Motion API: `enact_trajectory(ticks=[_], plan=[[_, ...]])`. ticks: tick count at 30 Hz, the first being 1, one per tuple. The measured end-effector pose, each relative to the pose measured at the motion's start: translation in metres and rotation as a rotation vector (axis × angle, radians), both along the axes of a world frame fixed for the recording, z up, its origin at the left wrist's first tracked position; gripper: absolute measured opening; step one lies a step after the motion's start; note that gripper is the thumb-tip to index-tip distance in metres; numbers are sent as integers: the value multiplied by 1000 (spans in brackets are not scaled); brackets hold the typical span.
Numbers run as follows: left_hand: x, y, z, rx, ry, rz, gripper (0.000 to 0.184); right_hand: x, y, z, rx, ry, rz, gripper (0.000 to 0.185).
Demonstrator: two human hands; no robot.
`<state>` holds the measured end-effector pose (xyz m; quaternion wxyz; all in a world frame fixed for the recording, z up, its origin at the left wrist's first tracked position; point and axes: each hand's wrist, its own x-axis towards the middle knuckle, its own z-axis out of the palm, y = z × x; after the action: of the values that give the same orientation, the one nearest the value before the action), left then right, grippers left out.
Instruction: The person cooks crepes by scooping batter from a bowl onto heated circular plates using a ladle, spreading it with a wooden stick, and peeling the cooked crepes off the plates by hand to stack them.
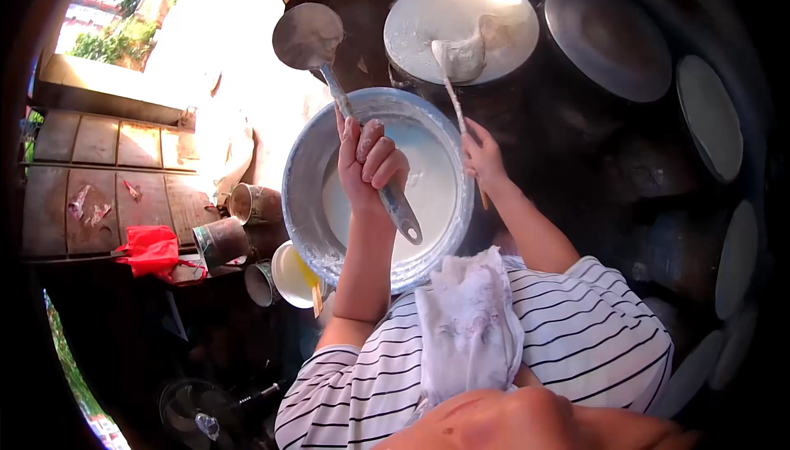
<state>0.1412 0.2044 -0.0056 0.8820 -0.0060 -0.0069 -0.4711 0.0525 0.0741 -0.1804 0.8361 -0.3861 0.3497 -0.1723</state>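
Note:
My left hand (372, 158) is closed around the handle of a round-headed metal spatula (308, 36), raised above a large metal basin (298, 195). Whitish batter (428, 195) lies in the basin. My right hand (484, 158), beside the basin's right rim, grips the thin stick handle of a batter-coated ladle (458, 59). The ladle's head rests on or just over a round pan (420, 22) covered with a pale layer. Some of that surface shows a darker wet smear near the ladle. White residue marks my left fingers.
More round pans or lids (607, 41) curve around the dark stove at the right, one whitish (709, 119). Steam rises at the back. Left of the basin are several buckets (220, 242), a red bag (151, 251) and a tiled ledge (99, 207). A fan (197, 413) stands lower left.

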Motion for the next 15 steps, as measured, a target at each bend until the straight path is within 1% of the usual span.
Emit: enact_trajectory(ticks=[2,4,5,6,7,10,11,12,13,15], plan=[[-1,3,3,-1,4,-27,39,-17,-9,14,14,73,-84,36],[-5,7,3,11,-59,-10,24,-22,-30,21,28,86,-139,36],[-8,2,6,2,-95,4,22,-18,-44,17,-1,119,-155,35],[-13,4,8,21,-119,25,25,-14,-59,21,-26,108,-167,35],[-9,6,-6,17,-174,2,35,-6,-76,23,-32,98,-193,35],[-14,-1,-7,169,-184,-9,33,7,-107,11,-69,90,-235,35],[-16,-6,-11,160,-191,-24,33,10,-109,14,-127,109,-231,34],[-18,-12,-19,156,-199,-41,34,3,-101,16,-243,123,-172,34],[-16,-20,-24,147,-216,-58,34,-10,-91,-5,-513,40,-43,33],[-12,-37,-29,182,-186,-95,37,-55,-82,-12,-576,104,171,34]])
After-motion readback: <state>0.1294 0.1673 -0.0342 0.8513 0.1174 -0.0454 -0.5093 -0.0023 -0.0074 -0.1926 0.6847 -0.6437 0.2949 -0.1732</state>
